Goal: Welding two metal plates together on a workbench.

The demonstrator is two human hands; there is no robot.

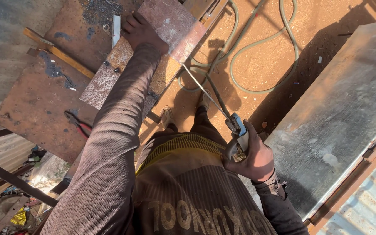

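Observation:
My left hand point(141, 31) reaches forward and grips the far left edge of a rusty rectangular metal plate point(175, 26). The plate lies tilted across a rusty steel worktable point(35, 104). Close to my waist, my right hand point(252, 160) is closed around a welding electrode holder point(238, 127) with a blue part. A thin welding rod point(203, 89) sticks out of the holder and points up-left toward the plate's near edge. The rod tip is close to the plate; I cannot tell whether they touch.
Red-handled pliers point(79, 125), a wooden stick point(59, 53) and a small white strip point(116, 28) lie on the worktable. A greenish hose point(262, 45) loops over the sandy ground. A large grey metal panel point(340, 113) lies at the right. My feet point(167, 117) stand below the table edge.

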